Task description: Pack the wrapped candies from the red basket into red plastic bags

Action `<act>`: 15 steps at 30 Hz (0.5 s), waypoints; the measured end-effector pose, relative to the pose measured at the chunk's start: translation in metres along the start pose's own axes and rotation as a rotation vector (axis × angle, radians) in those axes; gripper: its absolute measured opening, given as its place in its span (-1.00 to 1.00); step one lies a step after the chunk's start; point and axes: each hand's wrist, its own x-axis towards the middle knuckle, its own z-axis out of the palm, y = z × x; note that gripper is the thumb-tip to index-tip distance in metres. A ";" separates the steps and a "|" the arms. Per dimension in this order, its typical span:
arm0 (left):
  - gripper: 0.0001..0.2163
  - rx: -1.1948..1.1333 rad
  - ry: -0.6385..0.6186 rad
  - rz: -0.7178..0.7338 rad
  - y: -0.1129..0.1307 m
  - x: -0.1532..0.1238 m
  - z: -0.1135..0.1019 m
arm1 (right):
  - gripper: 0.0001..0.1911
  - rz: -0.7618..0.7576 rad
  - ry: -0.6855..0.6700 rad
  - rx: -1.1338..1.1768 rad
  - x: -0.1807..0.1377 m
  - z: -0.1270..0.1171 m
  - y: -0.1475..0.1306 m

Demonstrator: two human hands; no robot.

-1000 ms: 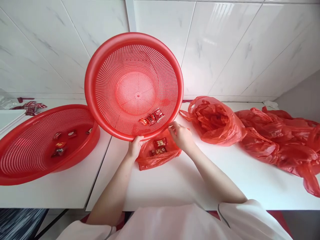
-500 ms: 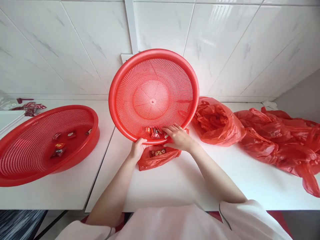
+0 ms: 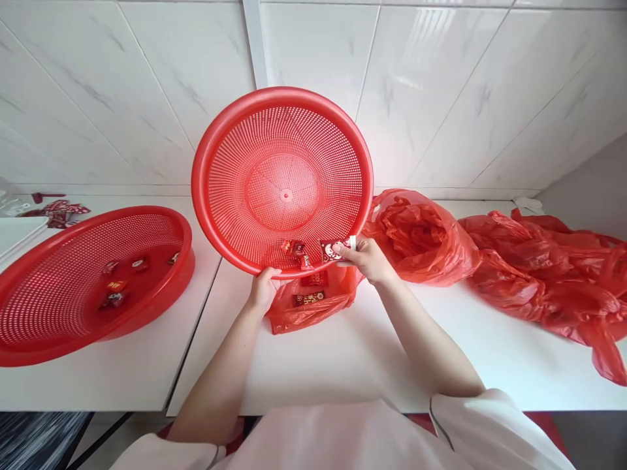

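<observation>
My left hand [image 3: 264,289] is closed on the lower rim of a red plastic basket [image 3: 287,140], which is tilted so its inside faces me. Between the thumb and fingers of my right hand [image 3: 366,259] is a dark red wrapped snack packet [image 3: 333,250] with a pale printed figure, held at the basket's lower right rim. Several small red wrapped candies [image 3: 296,251] rest inside the basket along its low side. Just beneath the rim, a red plastic bag [image 3: 313,313] lies open on the table, with a gold-printed packet [image 3: 309,298] inside it.
To the left, a second red basket [image 3: 161,222] leans and holds several wrapped candies [image 3: 113,300]. On the right are an opened red bag [image 3: 426,241] and a heap of red plastic bags [image 3: 548,281]. A tiled wall [image 3: 313,46] stands behind the white table [image 3: 343,365].
The basket has shifted left and slightly up. My right hand has come out from the candies and now grips a packet at the rim. The bag's mouth below shows more.
</observation>
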 end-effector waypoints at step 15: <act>-0.79 -0.008 0.023 0.123 0.001 0.005 -0.008 | -0.53 0.004 -0.204 -0.299 -0.003 0.006 0.002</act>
